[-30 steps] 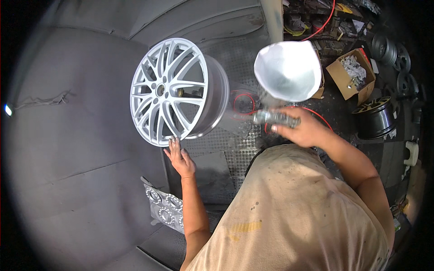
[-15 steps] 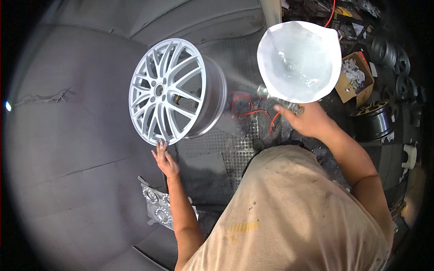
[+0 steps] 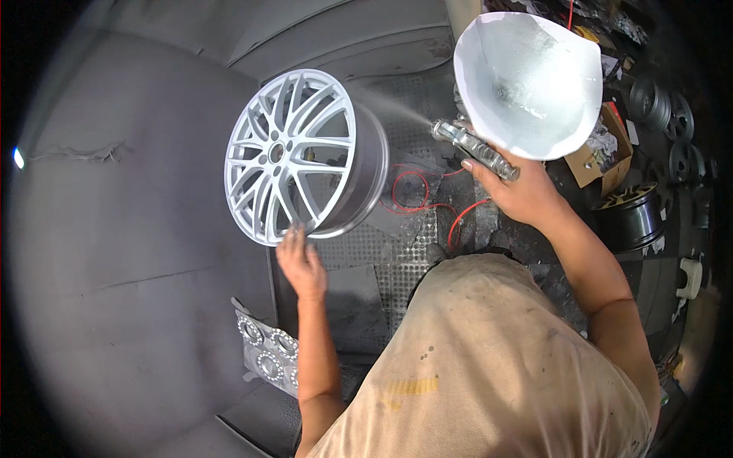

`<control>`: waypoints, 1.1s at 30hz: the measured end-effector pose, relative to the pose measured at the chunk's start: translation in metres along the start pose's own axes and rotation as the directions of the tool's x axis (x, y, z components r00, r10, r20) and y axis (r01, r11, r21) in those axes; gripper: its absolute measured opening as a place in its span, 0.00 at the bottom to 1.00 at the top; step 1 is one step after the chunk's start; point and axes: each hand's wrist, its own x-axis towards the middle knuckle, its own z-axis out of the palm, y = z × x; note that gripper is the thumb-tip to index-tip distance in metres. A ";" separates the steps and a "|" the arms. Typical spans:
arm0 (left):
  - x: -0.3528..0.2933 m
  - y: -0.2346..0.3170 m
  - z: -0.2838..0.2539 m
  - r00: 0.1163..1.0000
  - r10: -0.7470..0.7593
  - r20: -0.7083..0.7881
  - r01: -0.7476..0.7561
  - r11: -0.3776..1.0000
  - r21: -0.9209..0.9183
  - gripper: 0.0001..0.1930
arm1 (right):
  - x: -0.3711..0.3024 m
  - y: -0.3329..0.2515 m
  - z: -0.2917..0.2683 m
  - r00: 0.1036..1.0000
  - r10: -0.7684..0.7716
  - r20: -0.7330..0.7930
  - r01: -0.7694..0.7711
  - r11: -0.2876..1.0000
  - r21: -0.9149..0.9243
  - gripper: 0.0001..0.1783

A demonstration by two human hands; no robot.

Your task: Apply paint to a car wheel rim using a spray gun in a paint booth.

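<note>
A multi-spoke alloy wheel [image 3: 279, 215] with a pale, whitish face stands raised at centre left, its grey barrel [image 3: 366, 168] turned toward the right. At the rim's lower edge is my left hand [image 3: 304, 267], fingers stretched upward, the fingertips at or touching the rim and slightly blurred. My right hand [image 3: 527, 195] is wrapped round a metal spray gun [image 3: 473, 145], thumb along its body. A fine mist leaves the nozzle toward the wheel's barrel. Above the gun sits a wide white cup [image 3: 534, 84] with a wavy rim and wet, pale liquid inside; it hides some of my fingers.
A red hose [image 3: 412, 195] loops over the dark, patterned floor. At the right are an open cardboard box [image 3: 611, 156] with crumpled paper, a dark wheel [image 3: 630, 217] and several grey wheels [image 3: 653, 103]. A grey plate with round parts [image 3: 267, 359] lies lower left beside the grey wall [image 3: 137, 229].
The wheel's spokes have turned. My left hand has shifted right along the lower rim. The spray gun and cup have moved slightly; the cup is now higher and further right.
</note>
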 end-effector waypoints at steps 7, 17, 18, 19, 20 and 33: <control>-0.026 0.002 0.014 0.995 -0.072 -0.073 0.068 0.996 -0.058 0.25 | -0.038 -0.007 0.037 0.885 0.147 0.441 -0.257 0.945 0.202 0.26; -0.034 -0.050 0.037 0.995 -0.047 -0.090 0.045 0.999 -0.024 0.27 | 0.003 0.031 0.055 0.995 0.072 0.076 -0.069 0.997 -0.031 0.23; -0.035 -0.053 0.038 0.995 -0.049 -0.089 0.047 0.999 -0.022 0.27 | 0.005 0.031 0.058 0.997 0.049 0.058 -0.047 0.998 -0.044 0.23; -0.035 -0.056 0.040 0.995 -0.052 -0.089 0.050 0.998 -0.030 0.27 | 0.003 0.029 0.061 0.997 0.049 0.061 -0.047 0.998 -0.043 0.23; -0.035 -0.059 0.041 0.994 -0.055 -0.089 0.052 0.998 -0.039 0.27 | -0.005 0.024 0.065 0.974 0.149 0.172 -0.154 0.988 0.017 0.24; -0.036 -0.079 0.030 0.996 -0.035 -0.086 0.034 0.999 -0.013 0.26 | -0.013 0.062 0.036 0.975 0.140 0.171 -0.116 0.983 -0.140 0.23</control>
